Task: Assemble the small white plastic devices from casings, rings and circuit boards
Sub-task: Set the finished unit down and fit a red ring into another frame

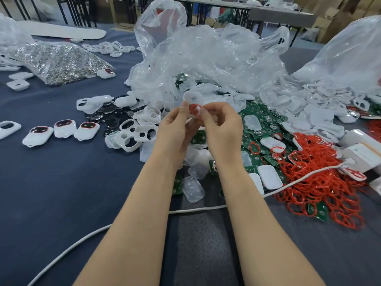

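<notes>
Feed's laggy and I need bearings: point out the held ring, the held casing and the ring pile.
held ring (193,107): head view, on its red loop.
held casing (187,97): head view, white rim left of its hole.
ring pile (321,182): head view, middle of the red heap.

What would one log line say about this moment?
step: red ring held at white casing | left hand: holds casing | right hand: pinches ring | spare rings: pile at right
</notes>
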Available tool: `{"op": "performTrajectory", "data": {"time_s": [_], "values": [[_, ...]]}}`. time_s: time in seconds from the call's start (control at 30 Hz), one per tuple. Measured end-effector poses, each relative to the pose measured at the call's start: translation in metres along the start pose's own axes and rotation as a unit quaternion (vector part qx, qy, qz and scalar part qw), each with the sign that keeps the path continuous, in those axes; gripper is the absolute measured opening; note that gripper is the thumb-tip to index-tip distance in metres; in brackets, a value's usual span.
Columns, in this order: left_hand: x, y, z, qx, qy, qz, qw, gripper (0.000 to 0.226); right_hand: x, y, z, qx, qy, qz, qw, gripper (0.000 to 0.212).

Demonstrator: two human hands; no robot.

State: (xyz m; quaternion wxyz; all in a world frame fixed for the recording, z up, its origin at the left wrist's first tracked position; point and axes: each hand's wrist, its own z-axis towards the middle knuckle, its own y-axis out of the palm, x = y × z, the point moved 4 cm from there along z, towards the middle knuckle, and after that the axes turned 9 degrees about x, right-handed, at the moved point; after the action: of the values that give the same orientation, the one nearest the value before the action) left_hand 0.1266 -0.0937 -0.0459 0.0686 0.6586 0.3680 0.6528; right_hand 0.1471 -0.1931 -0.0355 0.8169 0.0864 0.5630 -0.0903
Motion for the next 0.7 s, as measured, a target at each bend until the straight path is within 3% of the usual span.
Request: {"op": "performTrajectory", "data": {"time_s": [0.2, 0.4, 0.57, 0.7], "values": [[-0.0013, -0.0019, 0.0000, 0.005, 0.005, 0.070, 0.998, 0.030, -0.0058, -0.0025, -0.0022, 0.009, -0.110, -0.102, 0.989, 0.010], [0.0004, -0.0021, -0.0013, 0.000, 0.057, 0.154, 0.986, 0.010, -0.0073, -0.0072, 0.0023, -0.017, -0.122, -0.158, 0.980, 0.008], [0.0030, -0.0022, -0.0019, -0.022, 0.102, 0.222, 0.970, 0.020, -0.0075, -0.0076, 0.0023, -0.019, -0.128, -0.176, 0.976, 0.003], [0.0020, -0.0027, -0.0021, -0.023, 0.112, 0.240, 0.964, 0.016, -0.0074, -0.0082, 0.0029, -0.017, -0.135, -0.181, 0.974, 0.003]]}}
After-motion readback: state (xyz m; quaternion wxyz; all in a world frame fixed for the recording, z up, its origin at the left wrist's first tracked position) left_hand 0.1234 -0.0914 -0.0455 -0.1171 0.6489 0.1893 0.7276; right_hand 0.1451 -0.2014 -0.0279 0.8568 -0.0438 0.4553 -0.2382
